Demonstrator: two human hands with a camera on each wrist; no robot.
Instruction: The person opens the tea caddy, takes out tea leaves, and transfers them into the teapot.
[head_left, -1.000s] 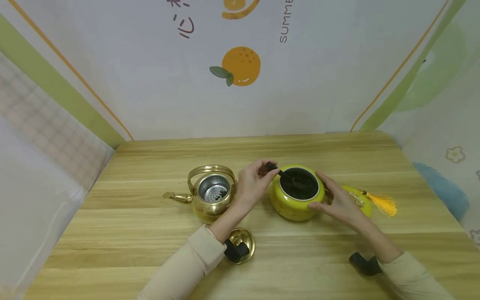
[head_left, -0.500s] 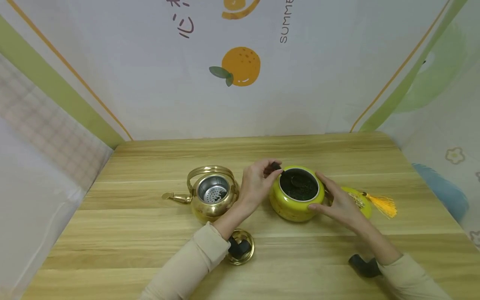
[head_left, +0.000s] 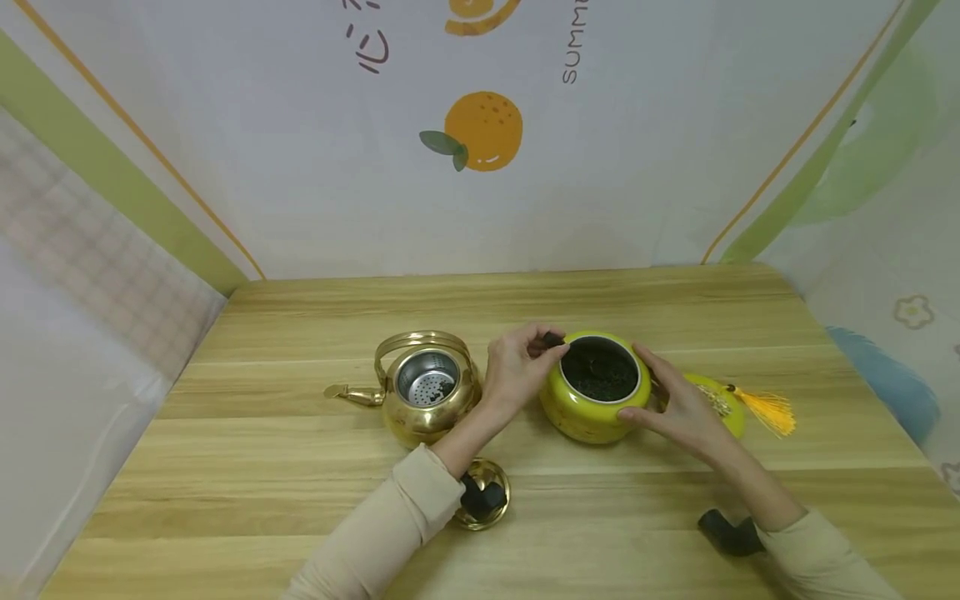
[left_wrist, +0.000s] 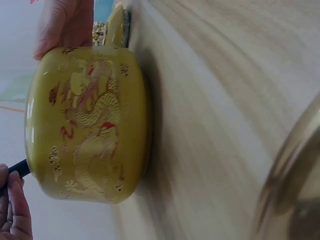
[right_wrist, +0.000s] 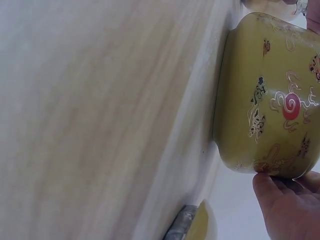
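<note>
My left hand (head_left: 517,367) pinches the black handle of a spoon (left_wrist: 20,168) at the left rim of a yellow jar (head_left: 585,427); the spoon's lower part is down inside. Dark loose tea leaves (head_left: 600,379) fill the jar's interior. Around the jar's right side, my right hand (head_left: 678,408) holds it with the thumb in front and the fingers behind. A gold dragon decorates the jar wall (left_wrist: 95,125) in the left wrist view. Just left of my left hand stands an uncovered brass teapot (head_left: 420,427), with a few dark leaves in its perforated metal strainer (head_left: 427,388).
The teapot's brass lid (head_left: 501,510) lies on the wooden table (head_left: 600,533), partly behind the black device on my left wrist. Right of the jar lies its yellow lid (head_left: 705,385) with an orange tassel (head_left: 763,412). A printed cloth backdrop (head_left: 600,208) rises behind the table.
My left hand has shifted slightly right with the spoon, which has sunk lower into the jar among the leaves. The right hand keeps its hold on the jar.
</note>
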